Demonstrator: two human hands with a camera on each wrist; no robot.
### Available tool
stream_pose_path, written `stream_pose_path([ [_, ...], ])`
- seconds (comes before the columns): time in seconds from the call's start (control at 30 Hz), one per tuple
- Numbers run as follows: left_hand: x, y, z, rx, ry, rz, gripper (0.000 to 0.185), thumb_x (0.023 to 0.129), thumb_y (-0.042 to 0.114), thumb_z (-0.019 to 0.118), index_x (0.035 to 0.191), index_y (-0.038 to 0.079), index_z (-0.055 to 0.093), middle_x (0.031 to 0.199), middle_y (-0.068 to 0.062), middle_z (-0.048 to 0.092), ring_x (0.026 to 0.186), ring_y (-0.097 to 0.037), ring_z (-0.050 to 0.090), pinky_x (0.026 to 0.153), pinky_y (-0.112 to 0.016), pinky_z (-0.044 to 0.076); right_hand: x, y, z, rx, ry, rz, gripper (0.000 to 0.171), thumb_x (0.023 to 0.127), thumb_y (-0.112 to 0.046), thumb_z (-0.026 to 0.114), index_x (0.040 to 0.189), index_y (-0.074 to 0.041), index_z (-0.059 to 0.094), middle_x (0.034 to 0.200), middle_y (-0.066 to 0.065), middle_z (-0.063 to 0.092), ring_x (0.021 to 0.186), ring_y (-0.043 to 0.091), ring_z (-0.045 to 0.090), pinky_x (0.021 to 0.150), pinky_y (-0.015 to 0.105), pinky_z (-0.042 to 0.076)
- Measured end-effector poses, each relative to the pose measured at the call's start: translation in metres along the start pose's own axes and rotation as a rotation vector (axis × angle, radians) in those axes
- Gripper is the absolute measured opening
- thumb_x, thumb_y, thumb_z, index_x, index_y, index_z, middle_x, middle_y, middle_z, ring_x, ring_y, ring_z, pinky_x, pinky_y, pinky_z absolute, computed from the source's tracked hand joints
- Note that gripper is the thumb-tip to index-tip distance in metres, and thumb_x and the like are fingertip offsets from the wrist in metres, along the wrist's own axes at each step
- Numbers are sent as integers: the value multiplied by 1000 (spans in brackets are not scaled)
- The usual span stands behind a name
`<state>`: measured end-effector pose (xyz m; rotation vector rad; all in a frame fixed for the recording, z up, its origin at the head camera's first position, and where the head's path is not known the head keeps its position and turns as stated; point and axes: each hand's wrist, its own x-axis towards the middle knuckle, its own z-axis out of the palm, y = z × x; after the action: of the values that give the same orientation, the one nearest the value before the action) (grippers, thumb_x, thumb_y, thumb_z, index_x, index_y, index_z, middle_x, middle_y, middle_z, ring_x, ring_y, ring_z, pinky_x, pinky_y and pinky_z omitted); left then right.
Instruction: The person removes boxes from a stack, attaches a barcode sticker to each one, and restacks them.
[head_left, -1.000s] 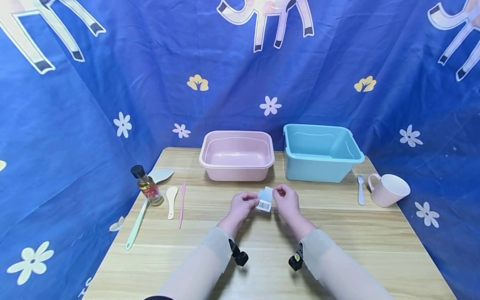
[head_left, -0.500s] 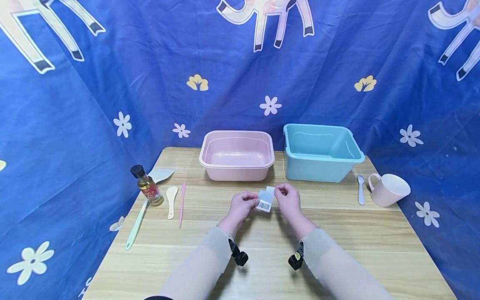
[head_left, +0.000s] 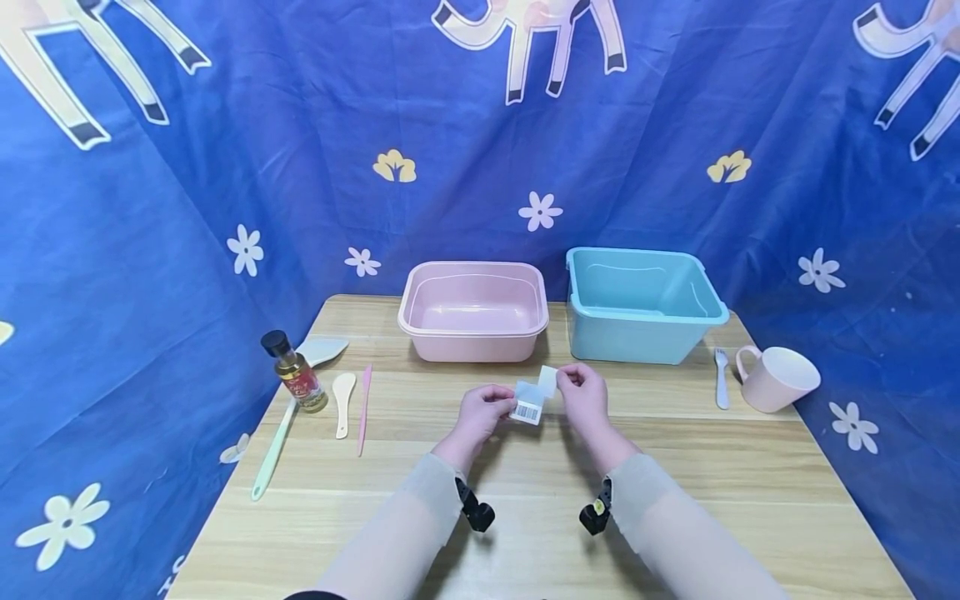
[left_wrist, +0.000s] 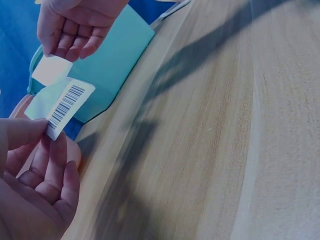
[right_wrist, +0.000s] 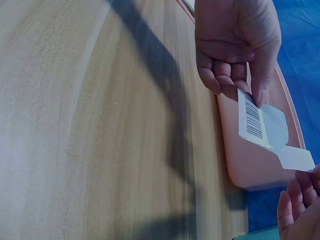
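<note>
Above the middle of the wooden table (head_left: 720,500) both hands hold a small pale packet with a barcode label (head_left: 528,409). My left hand (head_left: 498,403) pinches the label's lower left edge (left_wrist: 67,107) between thumb and fingers. My right hand (head_left: 572,382) pinches a white flap (head_left: 548,379) that stands up and to the right, still joined to the packet. In the right wrist view the barcode label (right_wrist: 251,119) hangs under my left hand (right_wrist: 235,45), and the flap (right_wrist: 295,157) stretches toward my right fingertips (right_wrist: 300,210).
A pink tub (head_left: 472,265) and a blue tub (head_left: 645,343) stand side by side at the back. A pink mug (head_left: 780,380) and a small fork (head_left: 722,379) lie on the right. On the left are an oil bottle (head_left: 294,373), white spoon (head_left: 343,402), pink knife (head_left: 364,408) and green spatula (head_left: 277,442).
My right hand has drawn the white flap up and to the right, away from the barcode label. My left hand has stayed where it was.
</note>
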<state>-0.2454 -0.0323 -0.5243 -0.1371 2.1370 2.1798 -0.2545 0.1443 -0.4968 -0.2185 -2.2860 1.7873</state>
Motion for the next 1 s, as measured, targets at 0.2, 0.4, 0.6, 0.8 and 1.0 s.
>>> stream_pose_path([
  [0.2,-1,-2,-1,20,12,-22,14,82,-6,72,95,-11,69,84,-9,68,69,-11,60,68,-30,54,2,1,-3,22,14,17,9,90,-3,63,95,4,68,80,7,63,74,16,56,64,22,47],
  [0.4,-1,-4,-2,101,45,-57,11,81,-1,75,90,-5,71,85,-5,67,69,-13,56,57,-27,47,2,4,-6,31,23,25,10,91,-3,62,97,3,68,82,8,62,75,17,55,65,24,47],
  [0.6,2,-12,0,184,88,-108,7,80,-3,75,85,-3,70,81,-7,67,67,-14,56,59,-24,48,3,7,-6,40,40,25,9,91,-2,63,96,4,68,82,8,62,74,16,55,63,22,46],
  [0.8,3,-16,0,260,84,-175,4,82,-2,75,81,-1,71,75,-7,67,56,-13,55,51,-22,46,0,7,-5,46,35,17,8,91,-1,62,94,4,68,80,7,61,73,16,54,61,22,45],
  [1.0,7,-18,-2,314,45,-169,6,82,-1,72,83,-6,72,68,-7,66,50,-11,55,48,-21,48,-2,5,-4,38,19,8,8,91,-1,63,95,3,68,81,8,61,75,17,54,63,23,46],
])
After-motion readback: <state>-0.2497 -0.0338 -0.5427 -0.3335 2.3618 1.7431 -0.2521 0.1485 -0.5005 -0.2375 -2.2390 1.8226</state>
